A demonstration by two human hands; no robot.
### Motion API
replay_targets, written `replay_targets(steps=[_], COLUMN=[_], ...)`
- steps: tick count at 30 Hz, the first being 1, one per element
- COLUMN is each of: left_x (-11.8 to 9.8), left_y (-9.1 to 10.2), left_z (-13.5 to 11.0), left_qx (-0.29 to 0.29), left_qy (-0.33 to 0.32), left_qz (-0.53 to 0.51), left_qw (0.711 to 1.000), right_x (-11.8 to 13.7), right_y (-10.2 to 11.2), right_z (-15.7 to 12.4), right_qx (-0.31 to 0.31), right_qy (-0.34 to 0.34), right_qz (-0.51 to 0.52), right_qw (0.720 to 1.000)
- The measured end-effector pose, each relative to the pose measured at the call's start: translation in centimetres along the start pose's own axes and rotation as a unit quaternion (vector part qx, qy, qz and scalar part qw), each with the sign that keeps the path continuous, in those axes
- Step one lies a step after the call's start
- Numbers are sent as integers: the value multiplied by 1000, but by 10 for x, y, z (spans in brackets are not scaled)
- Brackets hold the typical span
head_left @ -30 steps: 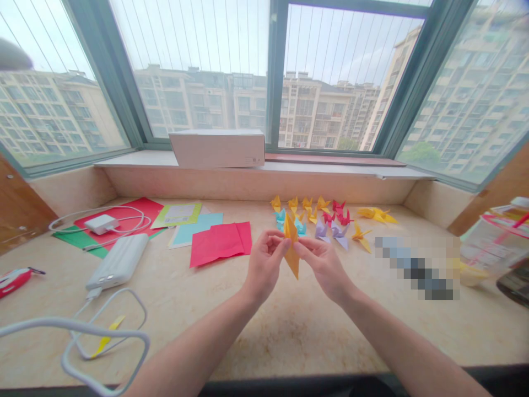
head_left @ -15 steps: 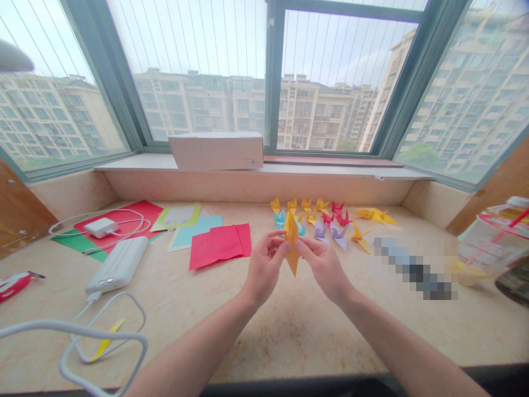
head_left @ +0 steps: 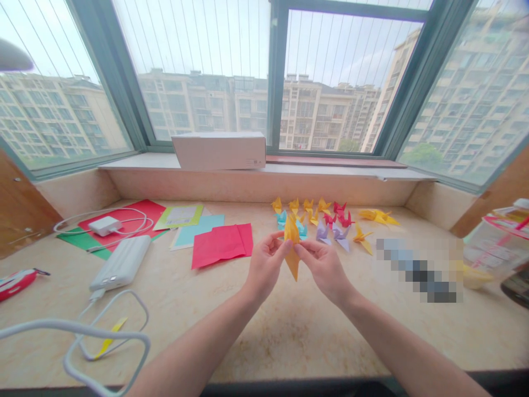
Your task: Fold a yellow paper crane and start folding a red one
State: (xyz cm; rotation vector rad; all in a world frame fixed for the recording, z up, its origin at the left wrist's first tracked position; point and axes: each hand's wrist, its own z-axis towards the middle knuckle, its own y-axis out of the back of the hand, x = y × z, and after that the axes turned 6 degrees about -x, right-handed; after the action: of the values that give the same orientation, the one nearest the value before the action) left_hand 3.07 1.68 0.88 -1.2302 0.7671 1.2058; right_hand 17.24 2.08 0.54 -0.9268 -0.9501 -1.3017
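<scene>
- Yellow folded paper [head_left: 292,251]: held in the air above the bench [head_left: 289,336], in front of the person, upright with its point downward.
- Left hand [head_left: 265,262] and right hand [head_left: 324,267]: both closed in a pinch, gripping the paper from either side, and almost meeting at its middle.
- Risk at the grip: too hard a pinch could crease the paper in the wrong place or tear a thin point.
- Risk of a drop: a loosened pinch could let the paper fall onto the bench.
- Paper cranes [head_left: 314,218]: small, many-coloured, in rows just beyond the hands; a careless sweep of a hand could scatter them.
- Red paper sheets [head_left: 221,245] and a pale blue sheet [head_left: 197,230]: to the left of the hands; a moving forearm could shift them.
- White cable [head_left: 103,344]: looped further left, near the bench's front edge; it could snag a forearm.
</scene>
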Motion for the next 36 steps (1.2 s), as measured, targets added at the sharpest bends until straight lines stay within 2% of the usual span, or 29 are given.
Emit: replay_targets(steps=[5,12,15,19,23,26,31,36], left_x=[1,11,14,9,3,6,13,9], left_y=[0,2,2,0,0,2,4,4], left_z=[1,2,2,1,1,1,-2,-2], left_qx=[47,58,59,55,56,80,135,158], left_qy=[-2,-19,-22,-25,-32,-11,11,1], left_qz=[-15,3,9,36,50,71,91,114], left_qw=[999,998,998,998,997,994,987,981], right_x=[-2,-5,-1,4,5,6,9,10], right_y=[0,-4,-3,1,4,8,17,21], right_z=[-1,-2,-1,-1,0,2,9,13], right_qx=[-10,-58,-60,-53,-66,-79,-15,8], right_qy=[42,-19,-17,-1,42,69,47,31], right_qz=[-27,34,-2,-78,-127,-128,-37,-15], right_qw=[999,998,998,996,989,986,998,999])
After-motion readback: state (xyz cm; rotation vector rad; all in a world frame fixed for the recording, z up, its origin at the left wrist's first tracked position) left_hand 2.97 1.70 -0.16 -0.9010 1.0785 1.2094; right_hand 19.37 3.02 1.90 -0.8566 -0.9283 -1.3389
